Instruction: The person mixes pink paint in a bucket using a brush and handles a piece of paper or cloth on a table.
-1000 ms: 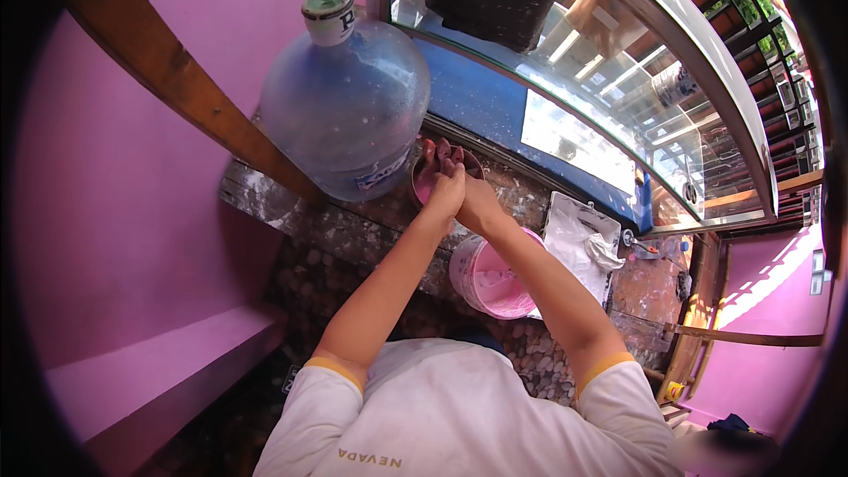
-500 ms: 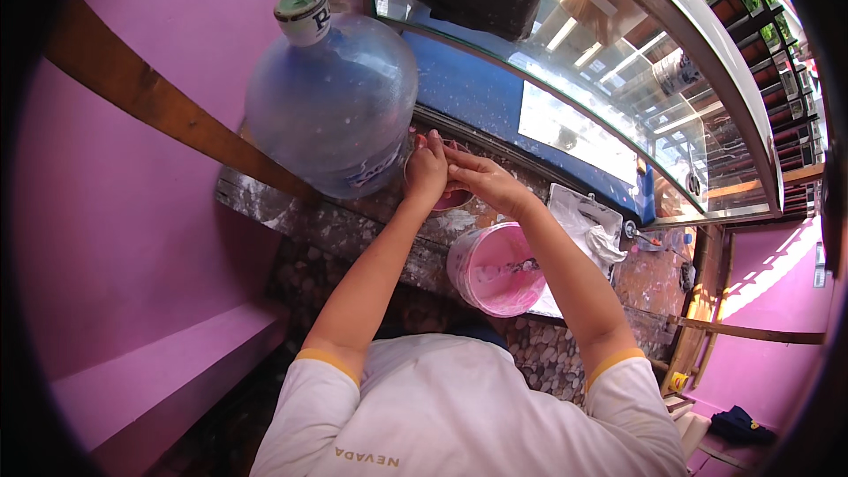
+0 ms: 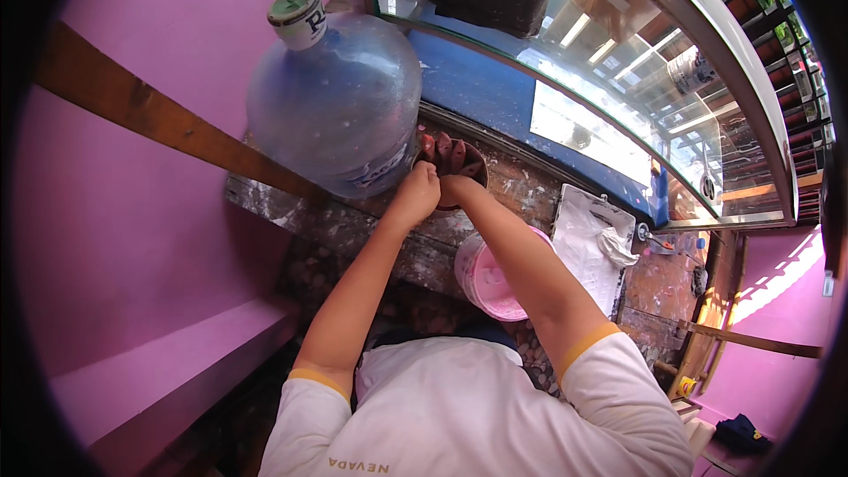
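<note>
My right hand (image 3: 452,161) is down inside a round brown bowl (image 3: 481,178), its fingers spread and looking dark reddish. What lies under those fingers is hidden. At the bowl's near left rim my left hand (image 3: 419,187) is closed, its curled fingers against the rim. Both hands are close together, the wrists nearly touching. Just left of the bowl stands a large, cloudy blue water jug (image 3: 331,106) with a green-topped cap. Below my right forearm sits a pink paint bucket (image 3: 488,278), partly covered by the arm.
A white paint tray (image 3: 583,230) with a crumpled white cloth (image 3: 617,247) lies right of the bucket on a paint-spattered wooden bench (image 3: 433,243). Behind is a glass display case (image 3: 609,71). A slanting wooden beam (image 3: 168,128) crosses at left before the pink wall (image 3: 97,238).
My right hand has moved from beside my left hand down into the bowl, fingers now spread. My left hand has shifted slightly lower, to the rim. The view has shifted a little.
</note>
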A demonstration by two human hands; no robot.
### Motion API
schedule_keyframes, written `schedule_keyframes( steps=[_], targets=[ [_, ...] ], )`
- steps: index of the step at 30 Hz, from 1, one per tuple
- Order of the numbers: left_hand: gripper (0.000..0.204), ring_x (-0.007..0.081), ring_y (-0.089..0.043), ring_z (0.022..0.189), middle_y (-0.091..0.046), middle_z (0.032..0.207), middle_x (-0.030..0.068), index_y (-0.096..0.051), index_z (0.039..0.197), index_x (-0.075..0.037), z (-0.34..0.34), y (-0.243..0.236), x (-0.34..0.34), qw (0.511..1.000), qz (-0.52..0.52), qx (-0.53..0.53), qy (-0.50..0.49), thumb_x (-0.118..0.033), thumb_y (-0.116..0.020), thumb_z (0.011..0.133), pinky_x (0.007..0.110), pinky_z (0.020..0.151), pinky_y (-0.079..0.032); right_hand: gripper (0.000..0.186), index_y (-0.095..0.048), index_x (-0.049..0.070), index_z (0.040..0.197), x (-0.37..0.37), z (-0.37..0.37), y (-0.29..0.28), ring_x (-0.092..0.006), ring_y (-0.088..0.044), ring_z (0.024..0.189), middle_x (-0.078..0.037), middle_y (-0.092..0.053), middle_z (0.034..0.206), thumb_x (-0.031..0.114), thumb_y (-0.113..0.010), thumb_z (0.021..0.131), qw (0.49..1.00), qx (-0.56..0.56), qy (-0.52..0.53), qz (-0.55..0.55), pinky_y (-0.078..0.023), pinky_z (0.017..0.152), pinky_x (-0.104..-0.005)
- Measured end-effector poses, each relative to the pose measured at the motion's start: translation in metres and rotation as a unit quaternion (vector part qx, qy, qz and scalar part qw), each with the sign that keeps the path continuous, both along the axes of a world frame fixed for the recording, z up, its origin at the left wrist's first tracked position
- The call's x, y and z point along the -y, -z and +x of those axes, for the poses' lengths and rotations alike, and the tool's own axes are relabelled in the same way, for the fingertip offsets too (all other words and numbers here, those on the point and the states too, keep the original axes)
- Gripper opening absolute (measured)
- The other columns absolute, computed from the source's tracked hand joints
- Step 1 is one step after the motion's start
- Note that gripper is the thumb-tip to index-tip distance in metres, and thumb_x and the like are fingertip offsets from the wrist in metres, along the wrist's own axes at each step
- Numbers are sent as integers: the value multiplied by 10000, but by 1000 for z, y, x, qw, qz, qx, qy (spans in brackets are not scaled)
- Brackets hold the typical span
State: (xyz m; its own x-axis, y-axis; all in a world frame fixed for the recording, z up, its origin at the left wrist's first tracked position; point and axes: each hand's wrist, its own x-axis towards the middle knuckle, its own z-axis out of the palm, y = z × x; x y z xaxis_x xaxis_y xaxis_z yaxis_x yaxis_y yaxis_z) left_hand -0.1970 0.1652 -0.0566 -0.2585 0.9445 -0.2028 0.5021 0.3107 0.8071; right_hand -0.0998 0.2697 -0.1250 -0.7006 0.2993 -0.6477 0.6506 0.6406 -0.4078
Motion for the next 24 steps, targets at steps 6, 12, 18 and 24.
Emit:
schedule_keyframes(
  steps=[6, 12, 18, 24],
  targets=[
    [426, 259, -587, 1176, -613, 1292, 127, -539, 1291, 27, 31, -26, -6, 903, -9, 383, -193, -331, -471, 1070, 396, 1024, -447, 361, -718, 59, 1149, -28, 19, 43, -348, -670, 1005, -169, -695, 1166, 293, -570, 918, 970, -8, 201, -135, -501, 902, -434],
    [413, 293, -577, 1237, -566, 1372, 180, -519, 1331, -21, 35, -26, -9, 696, 32, 640, -324, -336, -428, 1080, 433, 1089, -417, 246, -664, -15, 1078, 15, 2, -109, -249, -655, 863, -103, -676, 1019, 141, -562, 917, 719, -142, 548, -404, -503, 768, -385],
    [378, 255, -584, 1232, -604, 1304, 143, -545, 1337, -141, 56, 18, -47, 516, -7, 783, -348, -302, -312, 1087, 426, 1061, -446, 497, -549, 82, 1435, 62, 21, -100, -330, -363, 1447, -206, -434, 1531, 302, -431, 1006, 806, -301, 474, -189, -285, 1159, -373],
    [611, 236, -436, 1340, -489, 1487, -26, -422, 1503, -258, 71, 141, -53, 488, 180, 834, -186, -598, -331, 1003, 459, 1123, -320, 684, -401, 108, 1537, 75, -4, -139, -492, -220, 1486, -239, -346, 1586, 526, -293, 1006, 897, -153, 412, -36, -101, 1215, -559]
  ],
)
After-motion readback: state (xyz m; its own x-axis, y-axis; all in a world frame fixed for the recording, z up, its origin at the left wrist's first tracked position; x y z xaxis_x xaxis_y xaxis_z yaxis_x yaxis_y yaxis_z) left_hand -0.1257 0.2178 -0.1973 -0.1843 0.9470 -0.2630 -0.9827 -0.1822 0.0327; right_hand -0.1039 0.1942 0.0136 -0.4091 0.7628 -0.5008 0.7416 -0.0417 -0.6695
